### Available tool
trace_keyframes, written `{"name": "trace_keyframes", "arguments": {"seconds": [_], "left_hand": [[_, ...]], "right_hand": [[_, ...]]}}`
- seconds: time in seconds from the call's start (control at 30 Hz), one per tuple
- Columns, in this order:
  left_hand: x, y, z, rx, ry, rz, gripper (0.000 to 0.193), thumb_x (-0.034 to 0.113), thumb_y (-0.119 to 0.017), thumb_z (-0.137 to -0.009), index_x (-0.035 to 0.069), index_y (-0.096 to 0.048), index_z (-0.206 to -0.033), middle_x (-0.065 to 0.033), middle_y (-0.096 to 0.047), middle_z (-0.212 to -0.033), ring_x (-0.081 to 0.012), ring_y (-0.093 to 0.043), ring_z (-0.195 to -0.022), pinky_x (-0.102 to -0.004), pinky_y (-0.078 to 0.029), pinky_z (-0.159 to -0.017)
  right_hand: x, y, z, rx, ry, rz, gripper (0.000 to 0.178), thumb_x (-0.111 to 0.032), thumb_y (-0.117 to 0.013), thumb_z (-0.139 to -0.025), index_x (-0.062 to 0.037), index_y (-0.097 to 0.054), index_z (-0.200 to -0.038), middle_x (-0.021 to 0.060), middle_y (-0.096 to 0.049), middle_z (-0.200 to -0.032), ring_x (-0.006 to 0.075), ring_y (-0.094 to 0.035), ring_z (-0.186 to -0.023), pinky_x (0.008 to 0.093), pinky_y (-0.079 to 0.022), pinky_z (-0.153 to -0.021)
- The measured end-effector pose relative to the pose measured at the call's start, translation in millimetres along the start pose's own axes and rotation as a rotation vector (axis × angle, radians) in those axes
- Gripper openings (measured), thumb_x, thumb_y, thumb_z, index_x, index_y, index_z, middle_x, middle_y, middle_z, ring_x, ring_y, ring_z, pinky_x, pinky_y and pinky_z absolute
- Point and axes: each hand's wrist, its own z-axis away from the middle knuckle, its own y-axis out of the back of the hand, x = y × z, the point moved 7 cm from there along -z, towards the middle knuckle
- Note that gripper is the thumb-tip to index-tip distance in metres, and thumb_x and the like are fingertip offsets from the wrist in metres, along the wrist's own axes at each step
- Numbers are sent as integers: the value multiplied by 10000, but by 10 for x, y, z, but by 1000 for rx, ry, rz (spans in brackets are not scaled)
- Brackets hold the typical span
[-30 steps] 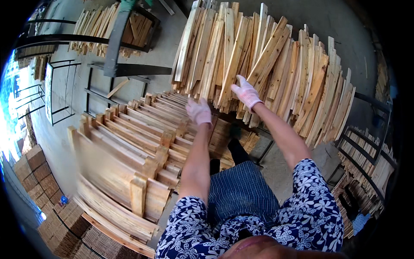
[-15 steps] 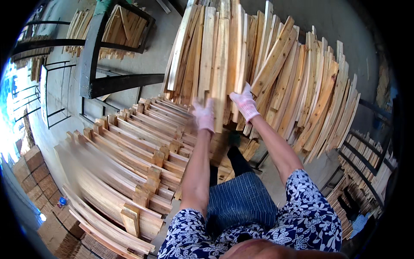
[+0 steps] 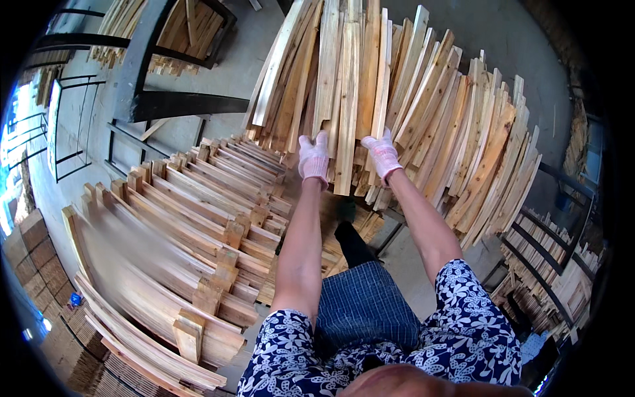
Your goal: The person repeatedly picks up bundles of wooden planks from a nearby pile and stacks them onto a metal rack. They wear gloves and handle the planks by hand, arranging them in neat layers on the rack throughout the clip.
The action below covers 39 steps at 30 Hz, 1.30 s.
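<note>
A wide row of long, pale wooden planks (image 3: 348, 86) lies side by side, their near ends pointing toward me. My left hand (image 3: 313, 157), in a pale pink glove, closes at the near end of a plank (image 3: 326, 79) left of the middle. At the near ends of narrow planks (image 3: 380, 79) a little farther right, my right hand (image 3: 381, 156) grips with thumb and fingers apart around the wood. Between the two hands, one plank sticks out nearer to me than its neighbours. The fingertips are partly hidden against the wood.
Stacked boards with spacer blocks (image 3: 225, 270) fill the lower left. A black metal frame (image 3: 192, 106) stands at upper left. More plank piles (image 3: 544, 241) lie at right, and brown stacks (image 3: 40, 258) at far left. A dark-clad leg (image 3: 357, 248) shows below the planks.
My left hand has moved up against the plank ends and is no longer blurred. The right hand has settled on the narrow planks. The whole view has shifted slightly.
</note>
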Motion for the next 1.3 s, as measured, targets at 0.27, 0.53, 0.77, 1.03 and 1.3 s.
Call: {"name": "trace_keyframes", "arguments": {"seconds": [0.27,0.53,0.77,1.03,1.3], "left_hand": [[129,-9,760,0,-169,8,352,347,-555,-1014,28,-505,-1155,-187,-601,-898,-327,-612,-793,-444,-482,-707],[-763,-545,1194,-776,130,880,814,570,-693,-928,38,-423,-1481,-159,-624,-1284,-266,-596,-1236,-411,-470,-1082],[-962,-765,682,-460,645,1192,1055,855,-291,-925,93,-149,-1642,-204,-276,-1651,-406,-321,-1491,-604,-347,-1168],[-212,-580,1234,-386,106,645,1091,551,-696,-944,98,-6,-1657,-170,-368,-1593,-264,-436,-1401,-349,-388,-1126],[332,304,2697,-474,74,505,946,446,-667,-967,34,-110,-1612,-210,-512,-1437,-282,-599,-1206,-363,-497,-1018]], "right_hand": [[-450,578,834,-189,-31,-169,840,-160,-761,-726,65,-408,-1455,312,-516,-1356,396,-468,-1358,474,-305,-1213],[192,762,1257,-328,-187,-210,926,-461,-735,-923,-23,-246,-1575,208,-437,-1539,316,-390,-1442,393,-283,-1225],[541,406,925,11,-24,-214,881,-252,-825,-884,-27,-274,-1534,116,-600,-1297,213,-586,-1169,329,-453,-1049],[154,468,1280,-152,54,-450,632,-230,-751,-933,0,-446,-1436,100,-648,-1226,188,-627,-1092,329,-506,-994],[-311,840,2762,-272,-68,-418,672,-358,-701,-937,25,-450,-1429,161,-597,-1340,232,-607,-1194,383,-506,-1043]]}}
